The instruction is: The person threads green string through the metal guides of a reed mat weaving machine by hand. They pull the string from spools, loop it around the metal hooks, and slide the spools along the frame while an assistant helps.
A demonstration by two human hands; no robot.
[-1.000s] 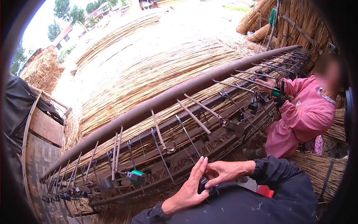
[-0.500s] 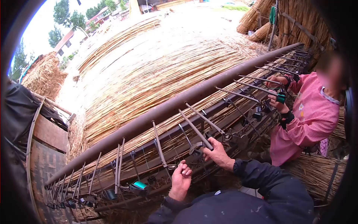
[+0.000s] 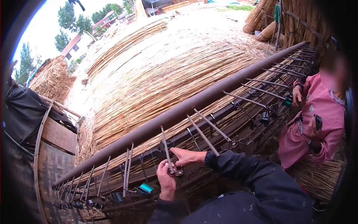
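A metal rod (image 3: 165, 143) slants down from a long brown pipe (image 3: 201, 100) and ends in a small ring. Around the rod's lower end, just by the ring, the fingers of my left hand (image 3: 166, 181) are closed. My right hand (image 3: 189, 157) reaches across from the right beside the same rod, its fingers curled. What those fingers hold, if anything, I cannot make out. A dark metal piece (image 3: 164, 145) sits just above my right fingertips. Lower left of my hands, a green thread spool (image 3: 145, 187) rests in a dark holder on the frame.
Several similar rods (image 3: 203, 136) hang along the pipe on both sides. Behind it lies a wide sheet of reeds (image 3: 156, 93). A co-worker in a pink checked top (image 3: 324, 108) stands at right, holding a dark object, near another green spool (image 3: 287, 100). A wooden board (image 3: 59, 132) stands left.
My right hand has left the rod end farther right and moved left beside my left hand. My left hand has shifted left onto the rod. The co-worker's hands have drawn back from the green spool.
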